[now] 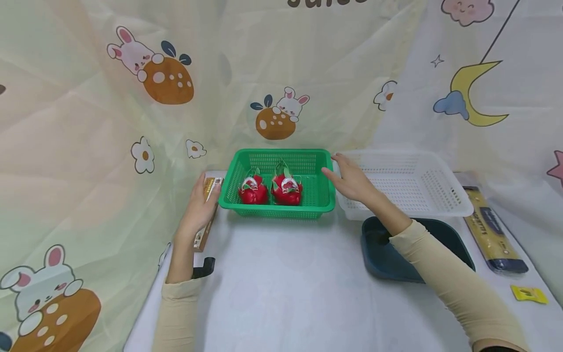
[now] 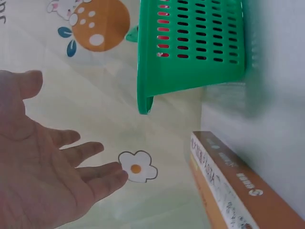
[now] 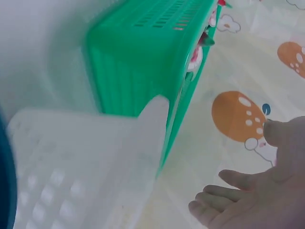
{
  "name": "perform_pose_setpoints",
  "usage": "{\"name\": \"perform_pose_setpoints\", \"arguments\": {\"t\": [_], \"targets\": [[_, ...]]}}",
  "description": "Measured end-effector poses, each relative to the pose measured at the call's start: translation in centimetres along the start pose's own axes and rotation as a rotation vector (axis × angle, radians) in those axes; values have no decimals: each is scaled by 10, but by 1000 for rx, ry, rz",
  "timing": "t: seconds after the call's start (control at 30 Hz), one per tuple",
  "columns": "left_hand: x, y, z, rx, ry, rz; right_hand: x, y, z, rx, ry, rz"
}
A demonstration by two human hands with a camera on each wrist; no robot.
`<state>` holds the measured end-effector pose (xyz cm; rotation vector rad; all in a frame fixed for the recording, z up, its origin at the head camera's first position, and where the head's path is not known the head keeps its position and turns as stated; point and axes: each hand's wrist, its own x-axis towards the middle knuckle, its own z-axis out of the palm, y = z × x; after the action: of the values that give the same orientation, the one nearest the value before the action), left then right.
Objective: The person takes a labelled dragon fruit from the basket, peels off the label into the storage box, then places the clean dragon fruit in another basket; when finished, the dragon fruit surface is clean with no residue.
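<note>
A green plastic basket (image 1: pixel 277 210) stands at the back middle of the table. Inside it sit two red fruits with green tips, like dragon fruits, one on the left (image 1: pixel 253 191) and one on the right (image 1: pixel 287 190), each with a label. My left hand (image 1: pixel 200 208) is off the basket's left end, above a pasta box (image 1: pixel 205 234); the left wrist view shows its spread fingers (image 2: pixel 100 183) apart from the basket. Beside the right end is my right hand (image 1: pixel 352 180), palm facing the basket, its extended fingers (image 3: pixel 209 210) holding nothing.
Right of the green basket is a white basket (image 1: pixel 440 212), with a dark blue bin (image 1: pixel 396 274) in front, partly under my right forearm. Farther right lie a spaghetti pack (image 1: pixel 492 230) and a small yellow packet (image 1: pixel 529 294). A printed cloth hangs behind.
</note>
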<state>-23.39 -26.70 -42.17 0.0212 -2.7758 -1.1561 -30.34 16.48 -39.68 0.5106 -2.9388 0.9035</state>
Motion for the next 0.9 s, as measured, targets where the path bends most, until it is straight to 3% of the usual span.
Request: {"name": "perform_pose_setpoints", "arguments": {"t": [0.23,0.43,0.6,0.77,0.9], "targets": [[0,-4,2,-84,24,-44,25,-15,13,276,-44,54],[-2,-10,6,-210,-17,-113,43,-29,21,710,-237,276],[1,-17,9,-401,-53,-187,59,-33,32,832,-368,435],[3,-22,11,-653,-32,-283,72,-29,50,972,-390,553],[2,-27,13,-825,-10,-308,80,-26,64,996,-413,601]]}}
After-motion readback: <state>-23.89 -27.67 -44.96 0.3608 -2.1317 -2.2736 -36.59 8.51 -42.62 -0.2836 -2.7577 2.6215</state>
